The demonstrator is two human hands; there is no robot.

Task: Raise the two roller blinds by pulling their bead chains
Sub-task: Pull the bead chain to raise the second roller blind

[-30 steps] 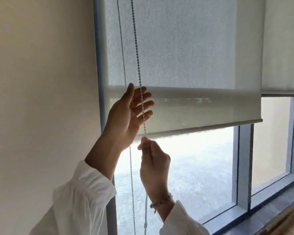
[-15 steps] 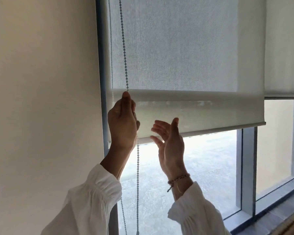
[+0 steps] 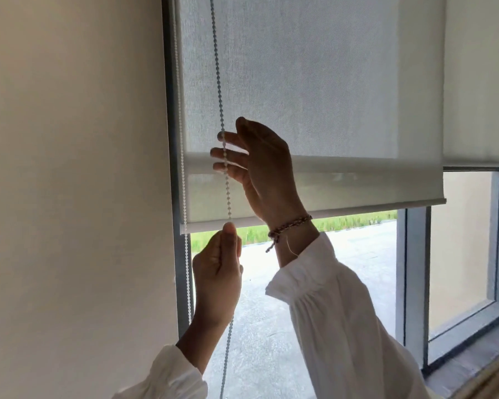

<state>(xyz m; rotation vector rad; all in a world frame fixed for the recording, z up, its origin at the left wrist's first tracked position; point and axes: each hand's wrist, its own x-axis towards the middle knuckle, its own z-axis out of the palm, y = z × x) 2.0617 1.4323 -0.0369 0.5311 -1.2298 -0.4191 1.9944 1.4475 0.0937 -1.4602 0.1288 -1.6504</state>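
A pale grey roller blind covers the upper window, its bottom bar slightly tilted. A second blind hangs to the right, with a higher bottom edge. The front strand of the bead chain runs down the left blind's face; a white rear strand hangs by the frame. My left hand is pinched on the front strand just below the bar. My right hand is higher up, fingers spread around the same strand, not closed on it.
A cream wall fills the left side up to the grey window frame. A grey mullion divides the panes, with a sill at the lower right. Pavement and grass show outside.
My left hand has pulled the chain down from blind-fold height to below the bar. My right hand rose from beside it to the chain above. The blind's bottom edge has risen a little.
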